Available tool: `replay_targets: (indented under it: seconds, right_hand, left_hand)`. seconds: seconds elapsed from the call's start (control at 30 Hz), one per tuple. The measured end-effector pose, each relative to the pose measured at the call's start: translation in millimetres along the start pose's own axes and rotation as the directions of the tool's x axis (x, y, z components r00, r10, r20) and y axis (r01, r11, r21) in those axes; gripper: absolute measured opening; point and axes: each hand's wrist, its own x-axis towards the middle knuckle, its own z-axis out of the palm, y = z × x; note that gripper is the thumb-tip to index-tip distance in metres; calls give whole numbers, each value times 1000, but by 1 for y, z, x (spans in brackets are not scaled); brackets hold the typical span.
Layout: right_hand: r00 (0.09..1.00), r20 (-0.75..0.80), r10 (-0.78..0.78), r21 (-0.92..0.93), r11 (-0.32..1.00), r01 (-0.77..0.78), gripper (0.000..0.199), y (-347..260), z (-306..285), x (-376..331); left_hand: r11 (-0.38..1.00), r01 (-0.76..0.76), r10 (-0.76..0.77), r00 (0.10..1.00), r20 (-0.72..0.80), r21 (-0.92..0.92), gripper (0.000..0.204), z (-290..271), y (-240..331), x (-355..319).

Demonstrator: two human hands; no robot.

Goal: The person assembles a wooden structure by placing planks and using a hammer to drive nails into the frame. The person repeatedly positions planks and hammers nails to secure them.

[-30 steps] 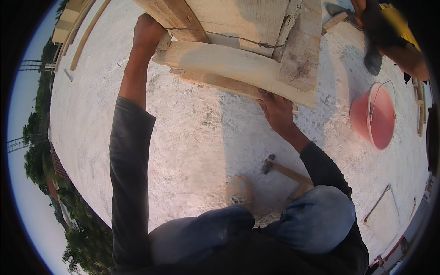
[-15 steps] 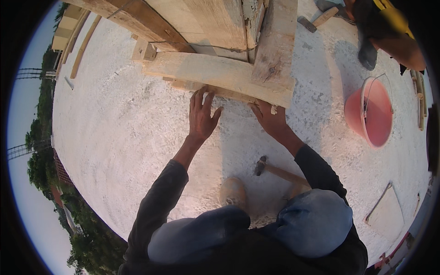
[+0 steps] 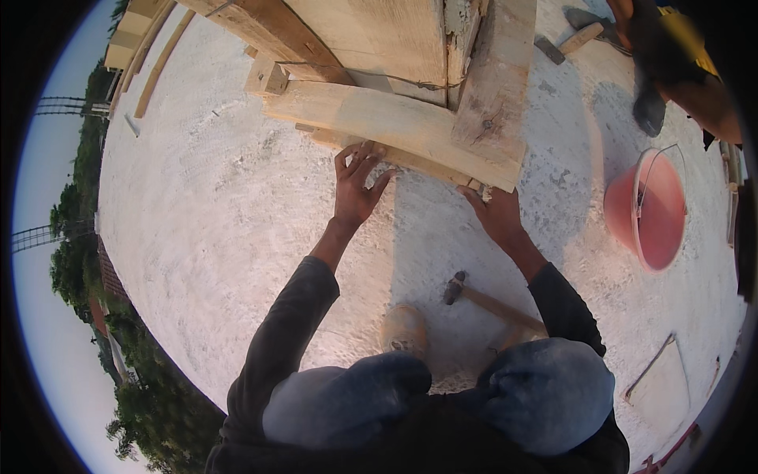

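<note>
Left hand [image 3: 359,189] loosely spread, arched at lower board [image 3: 424,164]; right hand [image 3: 499,217] at its end, grip unclear.

Just ahead of the hands [image 3: 358,192], the board [image 3: 379,114] is pale matt wood, fairly smooth. Beyond it, the panel [image 3: 379,35] is dull wood, and the post [image 3: 499,75] is bare, weathered wood; the wire [image 3: 426,84] looks like metal. Below the hands, the ground [image 3: 268,245] is rough, pitted and chalky. Behind the hands, the hammer [image 3: 501,309] pairs dull, dark metal with plain wood. Right of the hands, the bucket [image 3: 622,207] looks like matt plastic. The sleeves [image 3: 294,317] are matt, dark cloth and the jeans [image 3: 546,395] faded denim.
</note>
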Motion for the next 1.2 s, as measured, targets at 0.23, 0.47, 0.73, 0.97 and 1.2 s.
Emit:
replay_targets:
  seconds: [0.23, 0.47, 0.73, 0.97, 1.2]
  right_hand:
    - [985, -168, -30, 78, 996, 43, 56, -13, -5, 3]
    - [997, -40, 63, 21, 998, -63, 60, -13, -14, 7]
    - [995, -61, 76, 61, 996, -72, 62, -14, -8, 5]
    - [994, -84, 64, 133, 990, -53, 59, -2, -2, 8]
    - [997, -72, 16, 131, 991, -6, 58, 0, -4, 9]
  left_hand:
    - [998, 57, -57, 998, 25, -14, 63, 0, 9, 0]
    - [996, 68, -71, 996, 62, 49, 66, 1, 13, 2]
    - [996, 21, -26, 998, 62, 85, 61, 0, 12, -4]
    - [982, -48, 16, 985, 169, 184, 65, -1, 26, 32]
    - [980, -30, -32, 954, 300, 198, 68, 2, 6, 38]
